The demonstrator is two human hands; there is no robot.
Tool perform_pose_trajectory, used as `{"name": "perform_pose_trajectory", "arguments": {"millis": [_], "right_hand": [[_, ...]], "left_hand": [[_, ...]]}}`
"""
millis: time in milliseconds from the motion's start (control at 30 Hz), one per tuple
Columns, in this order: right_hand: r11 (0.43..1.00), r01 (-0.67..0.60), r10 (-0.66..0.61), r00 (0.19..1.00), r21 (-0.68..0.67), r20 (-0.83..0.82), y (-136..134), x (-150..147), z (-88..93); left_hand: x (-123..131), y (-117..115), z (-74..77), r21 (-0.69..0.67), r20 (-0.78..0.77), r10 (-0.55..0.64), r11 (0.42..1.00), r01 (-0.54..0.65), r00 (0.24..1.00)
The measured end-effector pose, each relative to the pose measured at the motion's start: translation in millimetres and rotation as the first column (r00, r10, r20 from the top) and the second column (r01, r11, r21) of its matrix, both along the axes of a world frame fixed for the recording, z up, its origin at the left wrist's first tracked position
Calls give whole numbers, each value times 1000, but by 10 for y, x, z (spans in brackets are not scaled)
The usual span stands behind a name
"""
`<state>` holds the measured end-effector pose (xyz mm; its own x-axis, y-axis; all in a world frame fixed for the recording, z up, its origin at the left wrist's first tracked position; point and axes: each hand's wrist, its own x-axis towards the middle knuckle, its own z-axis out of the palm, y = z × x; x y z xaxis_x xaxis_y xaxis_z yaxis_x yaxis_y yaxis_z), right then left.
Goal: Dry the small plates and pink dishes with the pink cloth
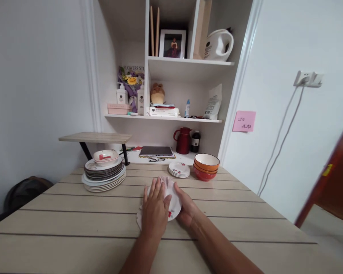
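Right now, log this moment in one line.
left hand: flat on cloth over plate | right hand: holds plate edge | beyond: small plates, bowls, plate stack

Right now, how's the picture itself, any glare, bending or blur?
Head view: soft light, no strong glare on the flowered plate between the left hand and right hand; also head view: wide-angle stretch, the shelf unit's uprights splaying outward towards the top; head view again: the lower writing on the pink note too unclear to read.

Bare forearms (pixel 217 236), bare hands (pixel 155 213)
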<state>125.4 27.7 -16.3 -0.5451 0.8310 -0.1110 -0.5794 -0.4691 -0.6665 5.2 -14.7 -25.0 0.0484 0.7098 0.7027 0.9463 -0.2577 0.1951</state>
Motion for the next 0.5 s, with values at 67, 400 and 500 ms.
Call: {"name": "perform_pose_trajectory", "arguments": {"millis": [67,400,500], "right_hand": [[1000,7,-7,1000,-20,9,3,-26,-5],[977,183,-195,975,-109,-107,192,333,192],[981,187,-192,968,-42,-160,178,337,212]], "left_hand": [[-11,1,-6,-38,-21,-69,997,68,997],[184,-48,32,-110,-124,-406,912,394,905],[188,-26,28,-23,-84,-233,972,232,969]]}}
